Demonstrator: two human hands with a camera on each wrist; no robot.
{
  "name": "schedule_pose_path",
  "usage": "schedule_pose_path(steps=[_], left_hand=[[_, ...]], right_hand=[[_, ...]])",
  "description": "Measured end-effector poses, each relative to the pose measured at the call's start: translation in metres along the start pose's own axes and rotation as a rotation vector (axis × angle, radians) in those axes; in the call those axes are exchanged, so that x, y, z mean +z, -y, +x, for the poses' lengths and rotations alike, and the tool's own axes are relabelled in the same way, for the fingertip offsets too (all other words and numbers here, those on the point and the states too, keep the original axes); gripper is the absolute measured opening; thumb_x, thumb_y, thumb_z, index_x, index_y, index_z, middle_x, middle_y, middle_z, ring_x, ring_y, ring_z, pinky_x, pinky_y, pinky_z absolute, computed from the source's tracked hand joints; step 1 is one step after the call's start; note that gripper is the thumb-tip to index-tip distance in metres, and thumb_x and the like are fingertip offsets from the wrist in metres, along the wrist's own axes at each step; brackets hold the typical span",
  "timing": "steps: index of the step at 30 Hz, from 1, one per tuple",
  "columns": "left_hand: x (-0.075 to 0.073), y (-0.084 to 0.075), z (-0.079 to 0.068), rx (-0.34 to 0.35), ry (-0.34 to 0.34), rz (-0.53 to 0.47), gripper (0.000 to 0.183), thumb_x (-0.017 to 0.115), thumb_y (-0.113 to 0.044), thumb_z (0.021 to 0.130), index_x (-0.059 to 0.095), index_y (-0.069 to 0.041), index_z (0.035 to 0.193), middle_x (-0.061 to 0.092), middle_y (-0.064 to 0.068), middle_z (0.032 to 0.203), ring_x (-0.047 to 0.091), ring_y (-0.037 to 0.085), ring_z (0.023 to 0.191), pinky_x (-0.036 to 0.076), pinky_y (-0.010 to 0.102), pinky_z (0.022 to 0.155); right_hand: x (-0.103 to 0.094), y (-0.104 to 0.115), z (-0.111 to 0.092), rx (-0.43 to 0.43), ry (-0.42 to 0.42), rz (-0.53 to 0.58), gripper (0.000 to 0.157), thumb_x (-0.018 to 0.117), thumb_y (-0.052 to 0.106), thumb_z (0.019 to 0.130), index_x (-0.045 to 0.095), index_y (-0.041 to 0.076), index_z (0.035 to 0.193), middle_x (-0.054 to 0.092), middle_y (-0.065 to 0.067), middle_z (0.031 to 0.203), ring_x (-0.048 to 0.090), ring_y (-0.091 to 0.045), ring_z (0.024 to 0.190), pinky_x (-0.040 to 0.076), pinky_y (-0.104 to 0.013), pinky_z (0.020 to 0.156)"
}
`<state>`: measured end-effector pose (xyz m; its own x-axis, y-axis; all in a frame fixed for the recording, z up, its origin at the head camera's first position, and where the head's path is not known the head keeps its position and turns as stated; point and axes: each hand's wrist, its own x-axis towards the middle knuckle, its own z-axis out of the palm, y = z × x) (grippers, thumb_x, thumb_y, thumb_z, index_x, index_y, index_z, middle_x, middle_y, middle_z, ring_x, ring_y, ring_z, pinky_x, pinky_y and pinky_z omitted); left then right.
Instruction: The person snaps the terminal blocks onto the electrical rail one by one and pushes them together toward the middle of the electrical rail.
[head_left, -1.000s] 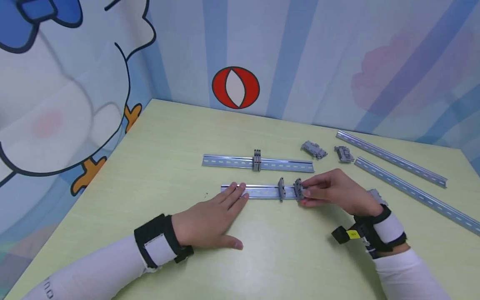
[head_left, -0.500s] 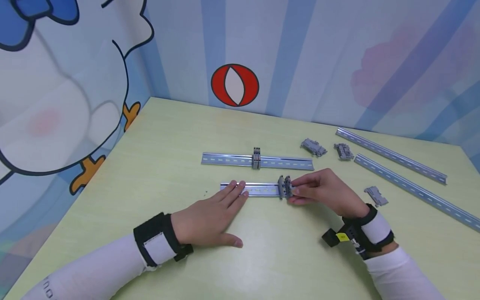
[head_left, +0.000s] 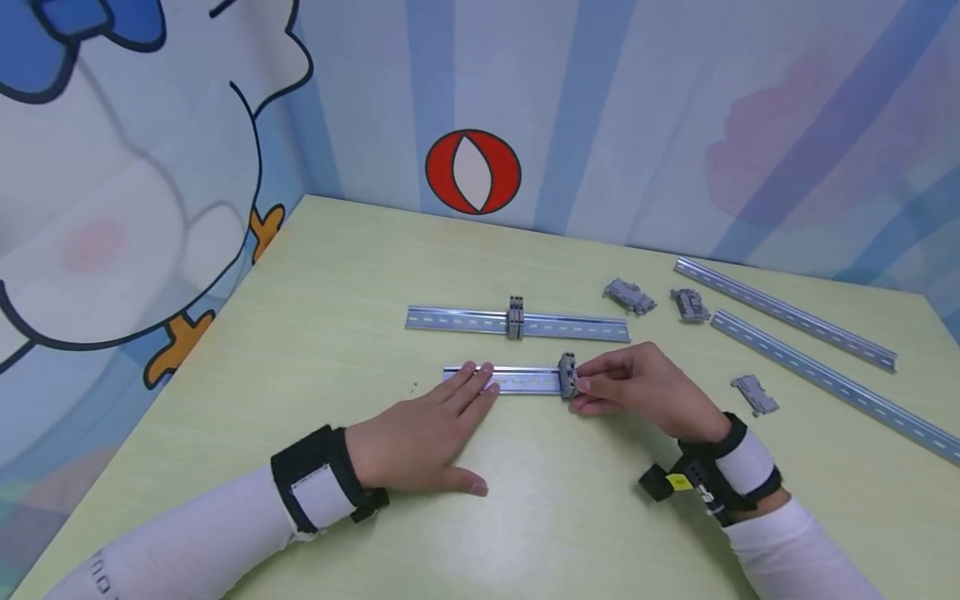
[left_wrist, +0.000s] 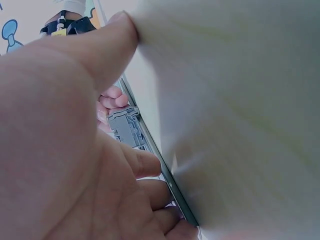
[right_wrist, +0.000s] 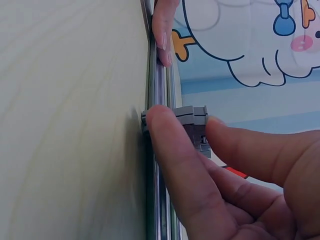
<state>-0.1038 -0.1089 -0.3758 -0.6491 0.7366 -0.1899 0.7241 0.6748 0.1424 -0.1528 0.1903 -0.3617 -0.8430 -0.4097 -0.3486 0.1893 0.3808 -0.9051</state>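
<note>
My left hand [head_left: 420, 442] lies flat with straight fingers pressing the left part of the near DIN rail [head_left: 528, 381], a slotted metal strip. On that rail, two grey terminal blocks [head_left: 567, 377] stand upright side by side, seemingly in contact. The right hand [head_left: 641, 387] pinches the right-hand block between thumb and fingers, and hides the rail's right end in the head view. In the right wrist view the fingers flank the terminal blocks [right_wrist: 192, 117] on the rail. The left wrist view shows a terminal block [left_wrist: 127, 127] beyond my left fingers.
Behind lies another DIN rail [head_left: 457, 320] with grey terminal blocks [head_left: 515, 317] mounted mid-length. Loose terminal blocks lie to the right: one group [head_left: 630, 297], another [head_left: 689, 306] and a single one [head_left: 754, 395]. Two longer rails [head_left: 787, 312] slant along the right side. Walls border the table.
My right hand has slid its terminal block leftward along the near rail, up against the other block. The left hand has stayed in place. A loose block beside the right wrist has come into fuller view.
</note>
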Motion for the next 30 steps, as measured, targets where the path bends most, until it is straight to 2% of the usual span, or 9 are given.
schedule_pose_path(steps=[3, 9, 13, 18, 23, 30], left_hand=[[-0.001, -0.001, 0.000, -0.001, -0.002, -0.002, 0.105, 0.053, -0.069, 0.087, 0.014, -0.001, 0.157, 0.003, 0.019, 0.166, 0.004, 0.033, 0.152, 0.021, 0.040, 0.122], [-0.001, -0.001, 0.000, -0.007, 0.000, -0.004, 0.105, 0.053, -0.069, 0.087, 0.014, -0.002, 0.157, 0.003, 0.018, 0.166, 0.003, 0.033, 0.152, 0.021, 0.040, 0.123], [-0.001, -0.001, 0.000, -0.009, 0.002, -0.002, 0.105, 0.053, -0.069, 0.086, 0.014, -0.002, 0.157, 0.002, 0.018, 0.166, 0.003, 0.033, 0.152, 0.021, 0.040, 0.123], [0.000, 0.000, 0.000, -0.008, 0.005, -0.002, 0.105, 0.053, -0.070, 0.086, 0.013, -0.003, 0.157, 0.002, 0.017, 0.166, 0.002, 0.032, 0.152, 0.020, 0.040, 0.123], [0.000, 0.000, 0.000, -0.008, 0.003, -0.005, 0.105, 0.053, -0.069, 0.086, 0.014, -0.003, 0.157, 0.003, 0.017, 0.166, 0.003, 0.032, 0.152, 0.020, 0.040, 0.123], [0.000, 0.000, 0.000, -0.008, 0.004, -0.004, 0.105, 0.053, -0.070, 0.086, 0.013, -0.003, 0.157, 0.003, 0.017, 0.166, 0.003, 0.032, 0.152, 0.020, 0.040, 0.123]], right_hand=[[0.000, 0.000, 0.000, -0.008, 0.001, -0.016, 0.031, 0.057, 0.004, 0.098, 0.060, -0.013, 0.123, 0.077, -0.023, 0.098, 0.077, -0.020, 0.087, 0.061, -0.037, 0.080], [0.001, 0.002, 0.000, -0.054, -0.011, -0.148, 0.028, 0.060, 0.010, 0.097, 0.066, -0.008, 0.119, 0.076, -0.026, 0.102, 0.076, -0.023, 0.089, 0.062, -0.035, 0.078], [0.000, 0.003, -0.001, -0.055, -0.036, -0.240, 0.029, 0.061, 0.019, 0.097, 0.069, -0.002, 0.116, 0.077, -0.022, 0.100, 0.077, -0.024, 0.087, 0.063, -0.034, 0.076], [-0.002, 0.006, -0.006, -0.084, -0.092, -0.391, 0.032, 0.062, 0.030, 0.097, 0.072, 0.004, 0.113, 0.079, -0.015, 0.095, 0.077, -0.020, 0.081, 0.062, -0.032, 0.073], [-0.003, 0.009, -0.011, -0.121, -0.154, -0.517, 0.026, 0.062, 0.027, 0.097, 0.073, 0.007, 0.110, 0.079, -0.010, 0.088, 0.075, -0.018, 0.076, 0.060, -0.032, 0.069], [-0.005, 0.012, -0.018, -0.164, -0.255, -0.681, 0.019, 0.065, 0.021, 0.094, 0.075, 0.007, 0.102, 0.079, -0.007, 0.082, 0.073, -0.018, 0.074, 0.054, -0.027, 0.063]])
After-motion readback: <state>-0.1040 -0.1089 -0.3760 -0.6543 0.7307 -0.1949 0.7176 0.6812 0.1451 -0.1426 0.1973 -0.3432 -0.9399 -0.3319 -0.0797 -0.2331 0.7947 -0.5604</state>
